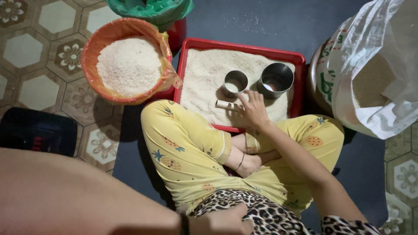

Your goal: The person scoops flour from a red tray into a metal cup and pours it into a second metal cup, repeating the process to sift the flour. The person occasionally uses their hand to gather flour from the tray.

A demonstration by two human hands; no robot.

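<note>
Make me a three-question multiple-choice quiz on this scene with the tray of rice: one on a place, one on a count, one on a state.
1. Where is the orange basin?
A. Left of the red tray
B. Inside the tray
C. On the person's lap

2. How many metal cups stand in the tray?
A. One
B. Two
C. Four

3. What is the right hand doing?
A. Resting on the knee
B. Lifting the sack
C. Reaching into the tray by a small white stick

Answers:
1 A, the basin sits at the tray's left edge.
2 B, two round cups stand side by side in the rice.
3 C, its fingers are over the rice, at the stick.
</note>
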